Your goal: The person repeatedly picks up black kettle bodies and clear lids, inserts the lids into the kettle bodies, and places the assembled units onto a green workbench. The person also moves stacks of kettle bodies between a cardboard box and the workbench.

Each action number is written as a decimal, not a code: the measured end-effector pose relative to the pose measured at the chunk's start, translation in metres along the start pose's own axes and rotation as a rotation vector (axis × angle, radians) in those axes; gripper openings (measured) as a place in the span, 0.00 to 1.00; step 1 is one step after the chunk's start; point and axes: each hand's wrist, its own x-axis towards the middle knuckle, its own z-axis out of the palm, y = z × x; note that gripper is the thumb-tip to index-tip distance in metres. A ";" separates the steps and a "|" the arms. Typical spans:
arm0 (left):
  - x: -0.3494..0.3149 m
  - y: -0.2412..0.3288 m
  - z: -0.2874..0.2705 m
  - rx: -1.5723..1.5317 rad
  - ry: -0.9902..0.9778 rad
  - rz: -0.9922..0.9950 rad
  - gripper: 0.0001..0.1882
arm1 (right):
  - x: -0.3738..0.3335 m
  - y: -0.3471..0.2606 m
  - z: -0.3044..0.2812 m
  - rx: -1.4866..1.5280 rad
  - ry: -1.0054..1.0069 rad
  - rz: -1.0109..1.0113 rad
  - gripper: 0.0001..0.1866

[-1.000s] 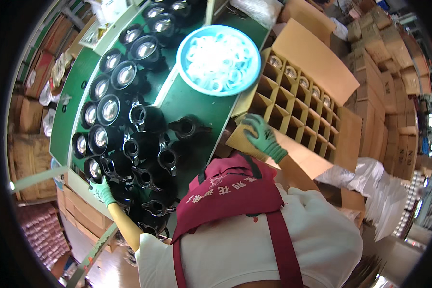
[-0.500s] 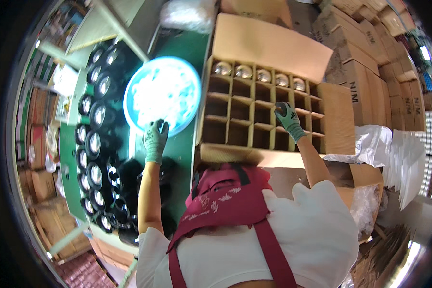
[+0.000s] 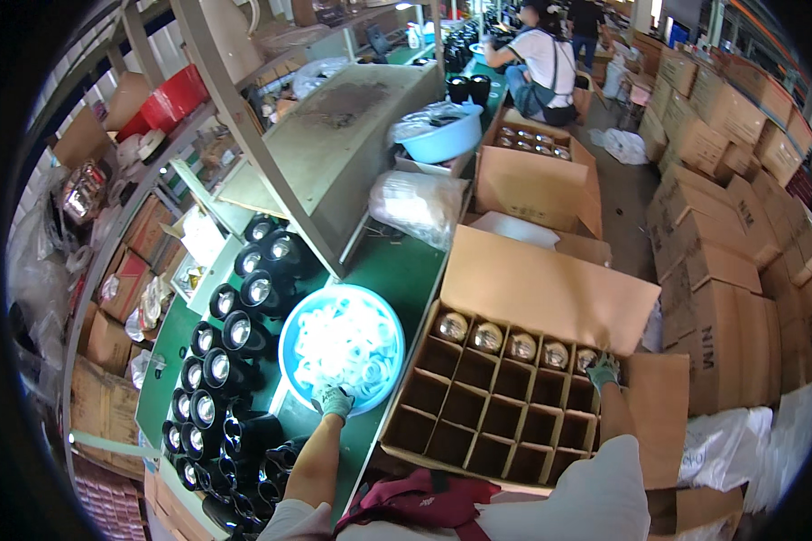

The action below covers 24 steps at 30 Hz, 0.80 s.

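Note:
My left hand (image 3: 334, 401), in a grey-green glove, lies at the near rim of a light blue basin (image 3: 391, 313). Its fingers are apart, over brightly lit white rings (image 3: 343, 347) that fill the basin. My right hand (image 3: 603, 371), gloved alike, reaches into the far right corner of a divided cardboard box (image 3: 478, 472). Its spread fingers are at the last silver round piece (image 3: 585, 359) in the far row; whether they grip it I cannot tell. Other silver round pieces (image 3: 487, 337) fill the rest of that row.
Black cup-shaped housings (image 3: 216, 368) with shiny centres crowd the green bench (image 3: 415, 270) on the left. A metal post (image 3: 253, 149) rises behind the basin. Ahead are a plastic-wrapped bundle (image 3: 415, 206), another open carton (image 3: 537, 185) and a seated person (image 3: 546, 68). Stacked cartons (image 3: 722, 316) stand right.
My right hand has moved from a middle compartment to the far right corner of the box. My left hand stays at the basin's near side. The view has tilted up, showing more ahead.

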 end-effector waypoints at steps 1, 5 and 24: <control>-0.012 -0.006 -0.005 -0.059 0.016 -0.015 0.28 | 0.007 -0.007 0.000 -0.010 -0.080 0.031 0.60; -0.036 0.015 -0.030 -0.151 0.168 0.034 0.24 | 0.037 0.012 -0.006 -0.307 -0.238 -0.006 0.66; -0.044 -0.018 -0.042 -0.612 0.511 0.015 0.18 | -0.080 -0.024 -0.052 0.209 0.500 -0.168 0.64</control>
